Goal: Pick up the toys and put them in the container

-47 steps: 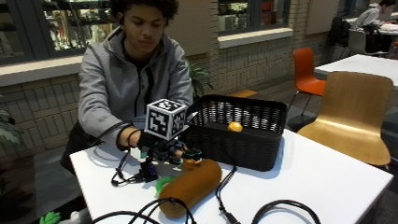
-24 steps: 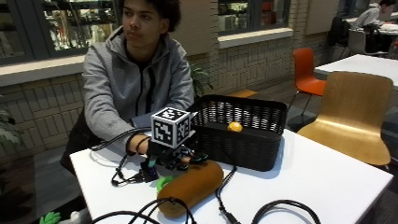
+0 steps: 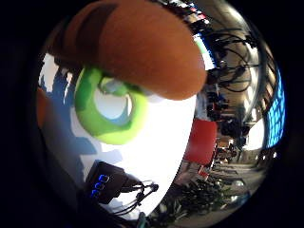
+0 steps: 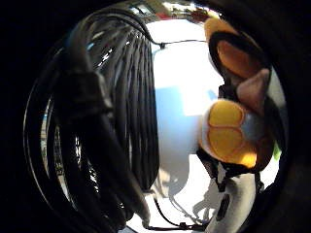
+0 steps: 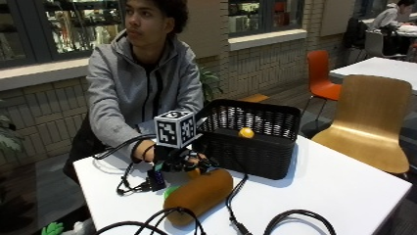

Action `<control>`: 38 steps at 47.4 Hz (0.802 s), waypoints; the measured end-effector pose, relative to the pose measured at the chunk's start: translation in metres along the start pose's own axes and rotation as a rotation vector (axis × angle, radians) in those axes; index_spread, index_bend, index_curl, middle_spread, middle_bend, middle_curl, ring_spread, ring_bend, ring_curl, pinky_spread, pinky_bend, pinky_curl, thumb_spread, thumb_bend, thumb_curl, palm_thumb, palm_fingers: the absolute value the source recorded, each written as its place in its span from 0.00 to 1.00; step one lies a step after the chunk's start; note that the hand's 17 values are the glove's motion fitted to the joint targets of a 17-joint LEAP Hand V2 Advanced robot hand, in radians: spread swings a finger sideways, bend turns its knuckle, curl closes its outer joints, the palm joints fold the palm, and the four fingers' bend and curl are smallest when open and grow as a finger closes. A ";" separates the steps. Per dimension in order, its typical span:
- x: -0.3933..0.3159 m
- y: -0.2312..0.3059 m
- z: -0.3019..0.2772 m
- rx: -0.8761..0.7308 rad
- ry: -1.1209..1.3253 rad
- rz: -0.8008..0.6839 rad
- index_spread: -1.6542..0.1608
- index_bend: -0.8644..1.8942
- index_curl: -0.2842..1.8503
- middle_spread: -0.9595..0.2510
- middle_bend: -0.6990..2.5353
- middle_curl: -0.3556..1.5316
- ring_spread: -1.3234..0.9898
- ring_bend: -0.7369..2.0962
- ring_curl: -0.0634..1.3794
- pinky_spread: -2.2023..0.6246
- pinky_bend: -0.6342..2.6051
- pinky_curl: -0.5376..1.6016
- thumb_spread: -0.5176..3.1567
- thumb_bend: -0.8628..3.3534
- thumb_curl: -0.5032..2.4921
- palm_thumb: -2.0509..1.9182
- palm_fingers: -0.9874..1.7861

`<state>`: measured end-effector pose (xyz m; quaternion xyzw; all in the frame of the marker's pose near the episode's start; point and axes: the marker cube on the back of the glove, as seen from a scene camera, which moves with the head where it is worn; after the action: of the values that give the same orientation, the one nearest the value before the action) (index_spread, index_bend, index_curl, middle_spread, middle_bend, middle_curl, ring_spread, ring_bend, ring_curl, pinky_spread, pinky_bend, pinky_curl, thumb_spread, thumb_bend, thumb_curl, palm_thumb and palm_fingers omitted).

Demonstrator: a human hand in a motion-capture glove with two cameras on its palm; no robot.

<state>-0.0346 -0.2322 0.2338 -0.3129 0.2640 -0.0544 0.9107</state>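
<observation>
Orange plush carrot [image 5: 198, 194] lies just beneath the gloved right hand [image 5: 186, 161], whose grip can't be told.

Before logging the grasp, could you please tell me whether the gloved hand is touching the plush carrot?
Cannot tell. In the outside view the right hand sits at the plush carrot's near end, but no contact or gap shows plainly.

The person [image 5: 140, 83] wears a grey zip hoodie over black.
</observation>
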 end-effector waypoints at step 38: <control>-0.122 -0.007 -0.180 0.362 -0.079 -0.263 0.81 0.93 0.41 0.67 0.30 0.36 0.49 0.32 0.10 0.77 0.24 0.36 0.52 0.23 0.28 0.64 0.34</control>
<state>-0.2309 -0.3035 0.1726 -0.1783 0.1710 -0.2069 0.9467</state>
